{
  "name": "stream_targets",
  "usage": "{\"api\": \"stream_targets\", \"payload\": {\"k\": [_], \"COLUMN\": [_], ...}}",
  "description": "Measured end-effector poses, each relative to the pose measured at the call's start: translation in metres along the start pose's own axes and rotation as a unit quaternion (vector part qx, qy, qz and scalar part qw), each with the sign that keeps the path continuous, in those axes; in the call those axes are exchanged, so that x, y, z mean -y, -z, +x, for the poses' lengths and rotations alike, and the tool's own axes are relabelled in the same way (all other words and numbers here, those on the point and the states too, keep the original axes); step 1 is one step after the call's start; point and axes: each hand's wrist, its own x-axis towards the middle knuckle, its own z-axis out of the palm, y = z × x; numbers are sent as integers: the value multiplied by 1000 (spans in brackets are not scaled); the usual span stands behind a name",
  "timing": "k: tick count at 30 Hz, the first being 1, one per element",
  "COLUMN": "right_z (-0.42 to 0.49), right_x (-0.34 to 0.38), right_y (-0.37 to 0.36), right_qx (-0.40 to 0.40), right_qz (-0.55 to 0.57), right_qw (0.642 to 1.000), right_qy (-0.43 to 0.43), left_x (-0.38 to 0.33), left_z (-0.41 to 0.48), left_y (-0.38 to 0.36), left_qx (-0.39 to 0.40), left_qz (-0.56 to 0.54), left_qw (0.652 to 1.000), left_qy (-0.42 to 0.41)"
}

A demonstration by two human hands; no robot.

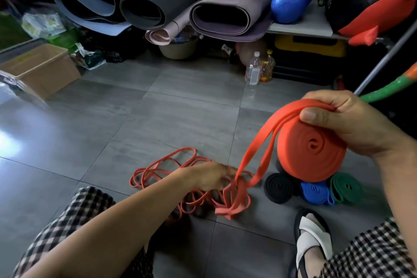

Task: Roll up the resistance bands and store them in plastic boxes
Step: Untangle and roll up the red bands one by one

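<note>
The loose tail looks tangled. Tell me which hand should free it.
Left. The left hand is down at the loose band on the floor; the right hand holds the roll and seems needed there.

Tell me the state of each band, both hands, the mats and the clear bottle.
Orange roll, partly wound, tail trailing to the floor.
Loose orange bands, unrolled, tangled on the floor.
Black band, rolled.
Blue band, rolled.
Green band, rolled.
Right hand, grips the orange roll.
Left hand, at the trailing tail, blurred, grip unclear.
Mats, rolled.
Clear bottle, upright, capped.
</note>
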Motion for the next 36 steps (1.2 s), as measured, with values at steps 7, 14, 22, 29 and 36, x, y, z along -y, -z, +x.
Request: {"api": "stream_targets", "payload": {"k": [7, 14, 22, 29, 36], "right_z": [-12, -24, -30, -31, -25], "right_x": [-3, -6, -17, -40, -54], "right_y": [17, 23, 31, 36, 32], "right_qx": [-18, 26, 45, 11, -29], "right_qz": [-1, -13, -59, -164, -220], "right_qw": [1000, 999, 996, 979, 964], "right_qy": [-16, -41, -58, -123, -144], "left_x": [-6, -40, -41, -30, -21], "left_z": [8, 27, 43, 20, -39], "left_y": [-10, -31, -38, 18, 81], "left_qx": [-23, 26, 57, -39, -195], "left_qz": [-48, 16, 145, -29, -255], "left_qw": [998, 992, 984, 998, 946], "left_qy": [-45, -123, -88, -43, -42]}}
